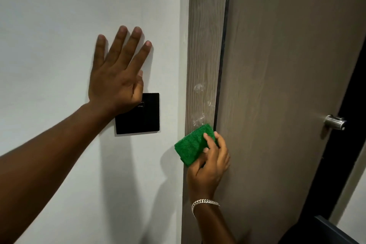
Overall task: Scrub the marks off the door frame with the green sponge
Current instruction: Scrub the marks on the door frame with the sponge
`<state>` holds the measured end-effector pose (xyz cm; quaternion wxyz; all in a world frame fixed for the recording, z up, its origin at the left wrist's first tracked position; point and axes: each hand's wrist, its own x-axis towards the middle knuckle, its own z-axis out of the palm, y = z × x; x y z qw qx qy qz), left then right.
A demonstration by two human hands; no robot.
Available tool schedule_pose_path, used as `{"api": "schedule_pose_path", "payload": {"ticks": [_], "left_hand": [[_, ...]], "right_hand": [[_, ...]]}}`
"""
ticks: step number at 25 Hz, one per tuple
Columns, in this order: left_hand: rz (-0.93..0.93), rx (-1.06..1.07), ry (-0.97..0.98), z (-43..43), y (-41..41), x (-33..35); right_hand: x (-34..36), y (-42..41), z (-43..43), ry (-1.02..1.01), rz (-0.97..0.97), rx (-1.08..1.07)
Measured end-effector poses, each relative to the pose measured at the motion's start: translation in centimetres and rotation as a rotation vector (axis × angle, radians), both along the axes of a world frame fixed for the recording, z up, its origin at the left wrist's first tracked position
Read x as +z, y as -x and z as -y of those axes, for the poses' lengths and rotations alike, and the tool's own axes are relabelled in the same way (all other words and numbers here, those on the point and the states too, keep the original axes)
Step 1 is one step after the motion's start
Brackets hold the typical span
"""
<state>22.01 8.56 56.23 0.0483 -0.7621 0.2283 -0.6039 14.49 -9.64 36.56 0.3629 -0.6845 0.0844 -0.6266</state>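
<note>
The door frame (204,45) is a vertical strip of grey-brown wood grain between the white wall and the door. Whitish smears, the marks (199,87), run down it, with more of them just above the sponge. My right hand (210,166) is shut on the green sponge (191,143) and presses it against the frame's lower part. My left hand (116,77) lies flat on the white wall with its fingers spread, holding nothing.
A black square switch plate (146,117) sits on the white wall (49,25), partly under my left palm. The brown door (287,65) stands right of the frame, with a metal handle (335,123) near its right edge. A dark gap lies beyond the door.
</note>
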Motion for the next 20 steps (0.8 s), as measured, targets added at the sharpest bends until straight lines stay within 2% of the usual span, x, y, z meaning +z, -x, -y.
{"api": "schedule_pose_path", "payload": {"ticks": [4, 6, 10, 14, 17, 18, 20], "left_hand": [[-0.003, -0.005, 0.002, 0.0, 0.1, 0.0], [-0.011, 0.006, 0.004, 0.2, 0.2, 0.0], [-0.023, 0.003, 0.006, 0.1, 0.4, 0.0], [0.036, -0.08, -0.024, -0.1, 0.1, -0.1], [0.072, -0.121, -0.031, -0.2, 0.0, -0.5], [0.082, -0.129, -0.035, -0.1, 0.0, -0.5], [0.096, -0.131, -0.061, -0.2, -0.1, -0.4]], "right_hand": [[-0.2, -1.2, -0.2, 0.19, -0.232, -0.061], [0.5, -1.8, 0.2, 0.205, -0.252, -0.093], [-0.9, -1.7, 1.4, 0.461, -0.243, -0.161], [-0.1, -2.2, 1.0, 0.303, -0.24, -0.188], [-0.7, -2.1, 2.4, 0.491, -0.238, -0.188], [-0.5, -2.1, 2.3, 0.469, -0.238, -0.18], [0.6, -2.3, 0.6, 0.219, -0.228, -0.188]]}}
